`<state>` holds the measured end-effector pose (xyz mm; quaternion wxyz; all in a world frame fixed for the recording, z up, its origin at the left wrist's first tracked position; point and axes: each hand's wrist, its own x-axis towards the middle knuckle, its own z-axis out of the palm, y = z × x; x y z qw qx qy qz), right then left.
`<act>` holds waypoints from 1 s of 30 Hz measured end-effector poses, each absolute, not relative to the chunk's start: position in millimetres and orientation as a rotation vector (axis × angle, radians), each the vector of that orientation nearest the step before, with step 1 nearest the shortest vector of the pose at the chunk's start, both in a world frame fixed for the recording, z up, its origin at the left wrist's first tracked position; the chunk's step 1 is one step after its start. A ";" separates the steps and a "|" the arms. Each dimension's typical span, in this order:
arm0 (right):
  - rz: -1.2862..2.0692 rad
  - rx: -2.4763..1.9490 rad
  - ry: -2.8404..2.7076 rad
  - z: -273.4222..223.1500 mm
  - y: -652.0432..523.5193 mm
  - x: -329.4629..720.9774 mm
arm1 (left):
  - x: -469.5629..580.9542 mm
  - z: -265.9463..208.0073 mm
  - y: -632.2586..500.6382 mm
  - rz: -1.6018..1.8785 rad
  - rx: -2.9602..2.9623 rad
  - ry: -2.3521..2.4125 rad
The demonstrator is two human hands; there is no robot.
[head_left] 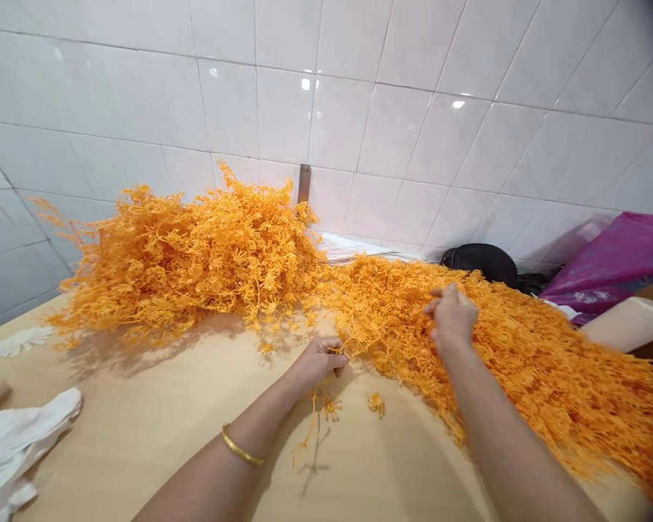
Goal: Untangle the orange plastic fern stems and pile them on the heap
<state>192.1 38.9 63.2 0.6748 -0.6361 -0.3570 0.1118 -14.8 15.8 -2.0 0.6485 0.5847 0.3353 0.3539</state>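
My left hand [323, 359] is closed in a pinch on a thin orange artificial flower sprig [316, 413], which hangs below it over the table. A gold bangle circles that wrist. Over the large right-hand heap of orange artificial sprigs [544, 355] is my right hand [453, 313], its fingers bent and partly blurred; whether anything is in them I cannot make out. One loose orange blossom [376, 404] lies on the table just right of my left hand. A taller, bushy pile of the same orange sprigs [212, 254] stands at the back left.
The light wooden table [157, 428] meets a white tiled wall. White cloth [27, 442] and a white flower-shaped piece [20, 341] lie at the left. A black bag [482, 262], a purple bag [620, 257] and a cream roll [631, 322] are behind the heap at right.
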 end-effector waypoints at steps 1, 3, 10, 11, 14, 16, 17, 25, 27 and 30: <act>0.238 -1.404 -0.833 71.5 37.5 201.3 | -15.0 -2.4 16.2 0.820 1.300 0.763; 0.222 -1.442 -0.998 84.0 27.8 213.4 | -14.4 -3.3 17.1 0.856 1.246 0.770; 0.090 -1.696 -1.987 53.9 -32.5 181.1 | -12.7 -3.9 18.5 0.957 1.081 0.704; 0.081 -1.676 -2.016 47.5 -37.5 172.9 | -13.1 -3.5 18.4 0.973 1.059 0.702; 0.215 -1.598 -2.011 37.6 -42.0 151.3 | -14.3 -2.9 18.4 1.020 1.043 0.699; 0.405 -1.559 -1.920 36.9 -37.7 139.5 | -14.1 -3.3 18.6 1.043 1.041 0.705; 0.524 -1.541 -1.844 37.3 -34.0 134.0 | -13.5 -3.6 18.6 1.048 1.041 0.710; 1.007 -1.248 -1.225 29.4 0.9 100.2 | -9.6 2.0 12.2 0.973 1.083 0.648; 0.937 -1.224 -1.263 24.1 4.6 99.8 | -11.6 4.2 12.8 0.957 0.976 0.601; 0.775 -1.223 -1.496 18.2 2.7 102.9 | -14.0 5.6 16.5 0.978 0.754 0.563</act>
